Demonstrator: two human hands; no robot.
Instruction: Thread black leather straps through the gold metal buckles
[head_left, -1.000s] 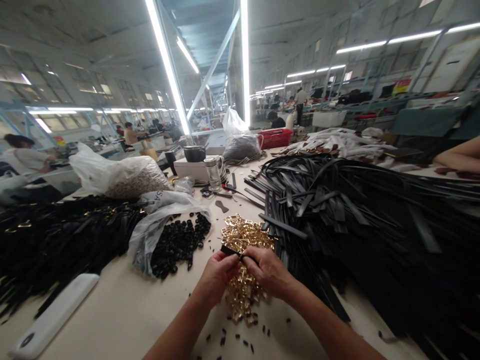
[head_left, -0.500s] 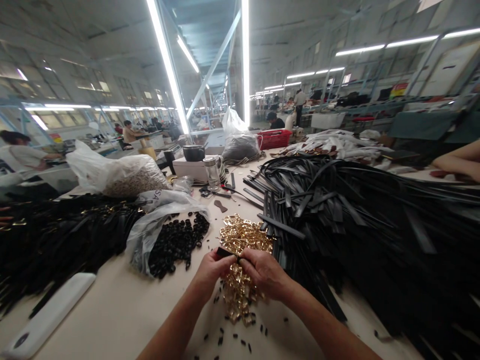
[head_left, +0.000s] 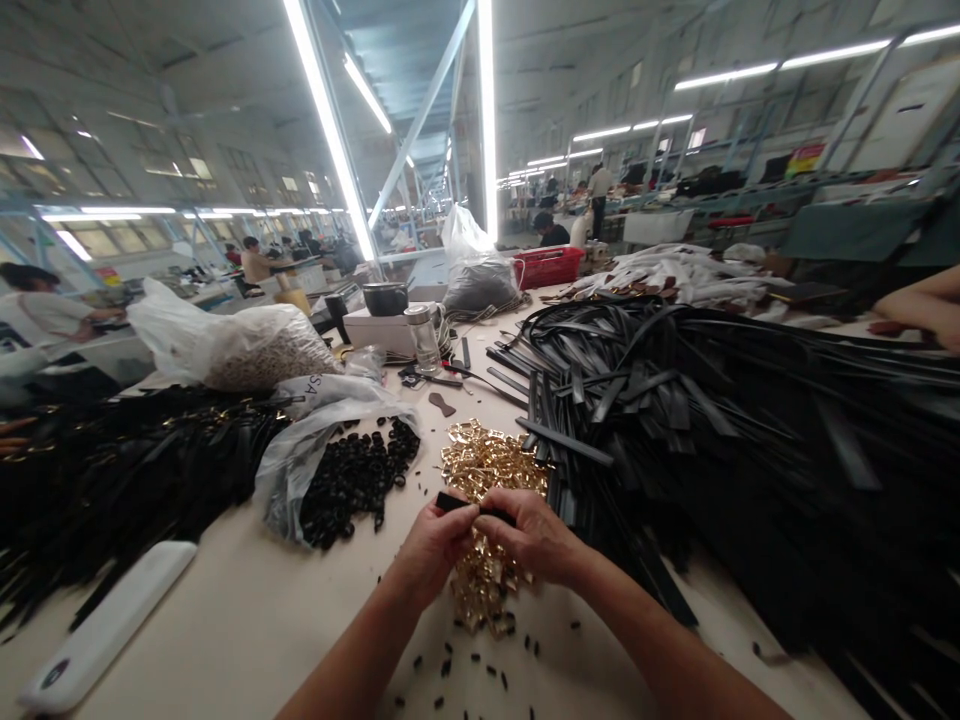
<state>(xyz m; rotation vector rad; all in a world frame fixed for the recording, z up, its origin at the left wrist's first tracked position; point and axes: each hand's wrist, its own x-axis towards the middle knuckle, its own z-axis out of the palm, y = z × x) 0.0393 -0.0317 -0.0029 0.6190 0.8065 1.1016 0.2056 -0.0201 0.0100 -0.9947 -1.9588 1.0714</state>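
My left hand (head_left: 435, 545) and my right hand (head_left: 536, 535) meet over a heap of gold metal buckles (head_left: 487, 470) on the table. Both pinch the same short black strap (head_left: 457, 503), the left at its near end and the right on its right part. The fingers of both hands are closed around it. To the left lies a pile of small black loops (head_left: 356, 480) spilling from a clear plastic bag (head_left: 300, 450). A large heap of black straps (head_left: 712, 420) lies to the right, its edge just beside my right hand.
A white flat device (head_left: 105, 625) lies at the near left. Black buckled straps (head_left: 112, 470) pile up on the left. Further back stand a full plastic bag (head_left: 240, 345), a glass jar (head_left: 424, 340) and a red basket (head_left: 547, 268). Another person's arm (head_left: 919, 305) rests at far right.
My hands stay together over the gold buckles, still holding the black strap. The view has shifted slightly; the strap's end sticks out a bit more to the left.
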